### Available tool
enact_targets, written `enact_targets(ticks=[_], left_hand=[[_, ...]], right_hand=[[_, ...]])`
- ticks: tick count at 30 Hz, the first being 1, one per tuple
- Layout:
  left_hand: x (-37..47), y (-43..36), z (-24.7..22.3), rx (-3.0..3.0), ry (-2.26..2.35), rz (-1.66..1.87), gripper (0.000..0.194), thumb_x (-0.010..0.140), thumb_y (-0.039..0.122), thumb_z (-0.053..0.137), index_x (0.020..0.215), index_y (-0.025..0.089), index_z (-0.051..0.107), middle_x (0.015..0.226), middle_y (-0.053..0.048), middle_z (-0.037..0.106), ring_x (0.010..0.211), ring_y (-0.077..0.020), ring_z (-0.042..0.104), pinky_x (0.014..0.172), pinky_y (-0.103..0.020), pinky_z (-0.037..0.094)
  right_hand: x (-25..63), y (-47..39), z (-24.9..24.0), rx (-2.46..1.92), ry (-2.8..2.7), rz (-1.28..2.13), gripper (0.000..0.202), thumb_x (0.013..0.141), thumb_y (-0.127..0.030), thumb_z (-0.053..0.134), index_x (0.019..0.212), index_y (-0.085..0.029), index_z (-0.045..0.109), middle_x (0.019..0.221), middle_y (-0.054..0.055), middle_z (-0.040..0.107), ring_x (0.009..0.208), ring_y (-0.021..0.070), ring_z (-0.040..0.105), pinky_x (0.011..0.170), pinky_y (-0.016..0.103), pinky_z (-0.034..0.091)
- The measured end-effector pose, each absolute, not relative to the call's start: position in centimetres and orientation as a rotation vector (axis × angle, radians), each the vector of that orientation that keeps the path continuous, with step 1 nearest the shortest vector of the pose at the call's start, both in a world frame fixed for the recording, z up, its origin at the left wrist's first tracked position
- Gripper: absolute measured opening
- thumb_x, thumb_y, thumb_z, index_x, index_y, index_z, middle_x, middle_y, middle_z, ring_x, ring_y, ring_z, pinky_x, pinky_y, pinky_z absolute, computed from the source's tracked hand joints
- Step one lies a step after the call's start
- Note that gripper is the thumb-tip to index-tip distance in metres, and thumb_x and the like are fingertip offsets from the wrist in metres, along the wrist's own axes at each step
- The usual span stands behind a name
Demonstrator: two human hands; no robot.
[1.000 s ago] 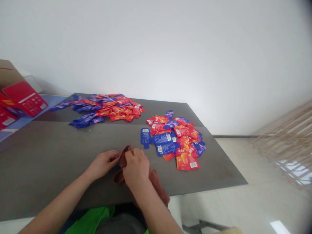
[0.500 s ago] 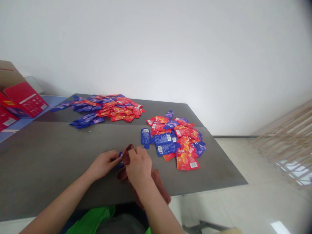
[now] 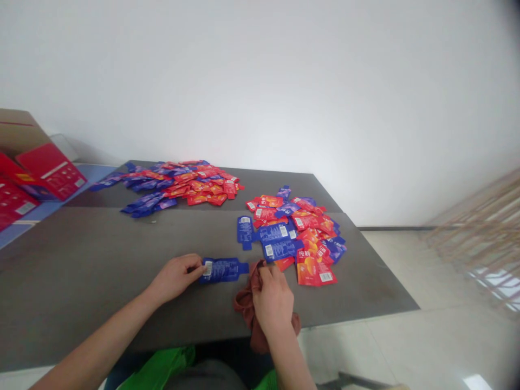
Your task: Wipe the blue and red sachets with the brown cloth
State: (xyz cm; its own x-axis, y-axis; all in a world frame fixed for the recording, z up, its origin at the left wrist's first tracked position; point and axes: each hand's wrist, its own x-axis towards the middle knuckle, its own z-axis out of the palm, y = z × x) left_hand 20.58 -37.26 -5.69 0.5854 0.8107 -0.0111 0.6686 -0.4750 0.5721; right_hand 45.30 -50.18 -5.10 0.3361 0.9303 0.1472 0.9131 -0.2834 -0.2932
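Note:
A blue pouch point(image 3: 222, 270) with a barcode and a narrow spout end lies flat on the grey table, its spout pointing right. My left hand point(image 3: 179, 275) pinches its left edge between thumb and fingers. Just right of the spout end, my right hand point(image 3: 273, 295) is closed on a bunched brown cloth point(image 3: 245, 304), which hangs down past the table's front edge. Beyond my right hand lies a loose pile of red and blue pouches point(image 3: 309, 254). One blue pouch point(image 3: 245, 230) rests at that pile's left side.
A bigger heap of red and blue pouches point(image 3: 199, 184) spreads across the back of the grey table point(image 3: 101, 271). Open red cartons point(image 3: 52, 173) stand at the far left on a blue surface. Behind everything is a white wall point(image 3: 284, 81).
My right hand has moved right with the cloth, off the blue pouch, which now shows almost whole. My left hand still grips the pouch's left end.

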Motion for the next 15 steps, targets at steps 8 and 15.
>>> enact_targets(ticks=[8,15], left_hand=[[17.7,-35.0,-1.6,2.336,0.973,-0.126,0.025,0.088,0.038,0.054,0.080,0.018,0.068,0.088,-0.004,0.066,0.084,-0.0188,0.063,0.076,-0.026,0.045],[18.1,-35.7,2.8,2.433,1.025,-0.445,0.031,0.075,0.037,0.068,0.100,0.021,0.076,0.097,-0.005,0.071,0.083,-0.0219,0.068,0.070,-0.026,0.050]], right_hand=[[45.1,-51.5,-5.5,-2.231,-1.650,0.126,0.009,0.098,-0.028,0.053,0.096,-0.025,0.062,0.097,0.004,0.060,0.092,0.0201,0.058,0.072,0.028,0.040],[45.0,-51.4,-5.6,-2.228,-1.638,0.105,0.011,0.099,-0.029,0.051,0.095,-0.026,0.061,0.097,0.003,0.059,0.090,0.0196,0.058,0.069,0.028,0.039]])
